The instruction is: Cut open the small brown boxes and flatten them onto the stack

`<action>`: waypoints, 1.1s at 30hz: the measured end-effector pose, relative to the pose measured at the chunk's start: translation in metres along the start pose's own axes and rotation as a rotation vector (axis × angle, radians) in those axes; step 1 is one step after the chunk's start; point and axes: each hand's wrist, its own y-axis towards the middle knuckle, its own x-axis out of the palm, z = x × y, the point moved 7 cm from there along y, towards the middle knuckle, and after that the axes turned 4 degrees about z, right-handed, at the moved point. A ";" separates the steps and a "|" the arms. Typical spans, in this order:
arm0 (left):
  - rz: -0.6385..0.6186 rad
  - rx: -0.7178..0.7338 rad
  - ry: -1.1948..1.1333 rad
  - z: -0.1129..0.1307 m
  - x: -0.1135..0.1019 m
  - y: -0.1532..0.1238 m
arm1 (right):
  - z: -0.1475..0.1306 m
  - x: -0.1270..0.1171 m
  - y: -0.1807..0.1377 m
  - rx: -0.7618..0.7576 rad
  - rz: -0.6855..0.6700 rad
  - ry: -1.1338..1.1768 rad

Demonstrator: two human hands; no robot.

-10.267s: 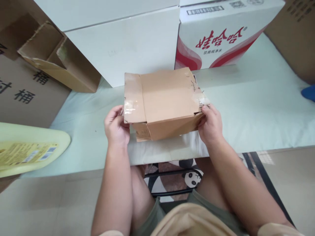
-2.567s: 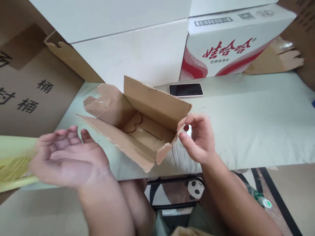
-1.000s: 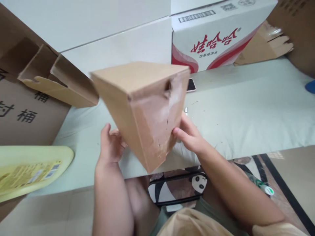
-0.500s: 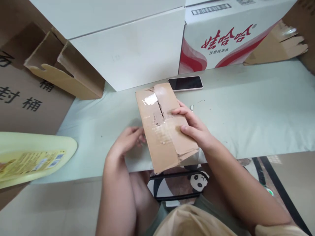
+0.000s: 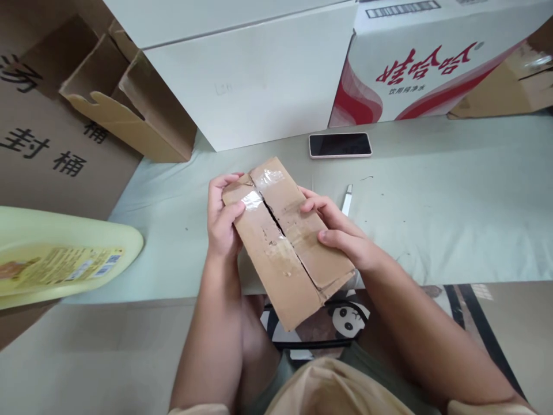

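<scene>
Cardboard box (image 5: 283,253), small and battered: where is it being held?

Above the near edge of the cloth-covered table (image 5: 432,230), tilted, with its taped face turned up. A dark split can be seen along that face.

And how is it gripped?

By both hands. Its far left end is pinched by the left hand (image 5: 223,225), with the thumb pressed beside some shiny tape (image 5: 252,200). Its right long side is clasped by the right hand (image 5: 348,235), with fingertips laid on the top face.

What is set nearby?

Just beyond the right hand, a slim white tool (image 5: 347,199) is seen, partly hidden. Farther back, a smartphone (image 5: 340,145) is laid face up, in front of a white-and-red water carton (image 5: 444,95) and a plain white carton (image 5: 259,98).

And toward the left?

A pale yellow bottle (image 5: 86,229) is laid on its side by the near edge; behind it, an open brown carton (image 5: 166,127) is placed against a large printed carton (image 5: 43,187).
</scene>
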 end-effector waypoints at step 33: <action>-0.005 0.187 0.203 0.007 0.012 -0.005 | -0.084 -0.033 -0.010 -0.340 0.553 -0.149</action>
